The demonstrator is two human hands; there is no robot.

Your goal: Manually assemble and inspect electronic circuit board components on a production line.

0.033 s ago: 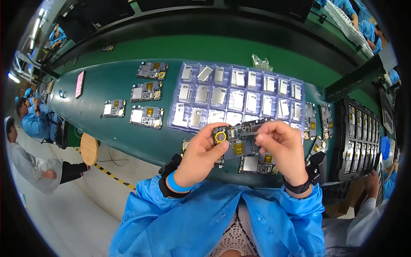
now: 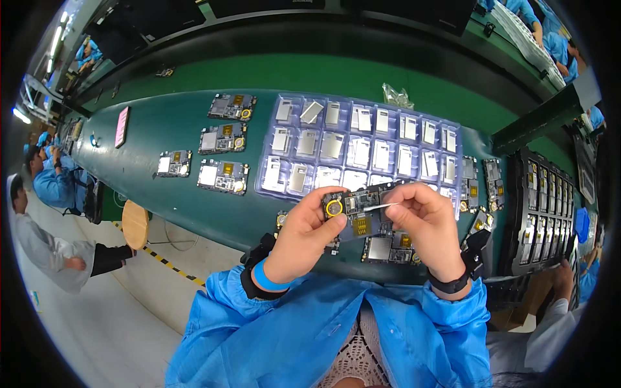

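My left hand (image 2: 303, 234) grips a circuit board (image 2: 352, 202) by its left end, thumb on the front beside a round yellow-ringed part. Between the thumb and fingers of my right hand (image 2: 424, 223) is a thin silvery metal plate (image 2: 380, 207), seen almost edge-on over the middle of the board. Whether the plate touches the board I cannot tell. Another circuit board (image 2: 381, 248) lies on the table just below the held one. Beyond my hands stands a clear plastic tray (image 2: 264, 158), its compartments filled with silvery metal plates (image 2: 332, 145).
Several circuit boards lie to the left (image 2: 222, 176) and right (image 2: 470, 187) of the tray on the green table (image 2: 149, 139). A black rack (image 2: 514, 220) of boards stands at far right. A crumpled clear bag (image 2: 396, 97) lies behind the tray. People sit at left.
The metal plate in my right hand has tilted, from a wider grey face to a thin bright edge. Both hands stay nearly in place. The whole view has shifted very slightly.
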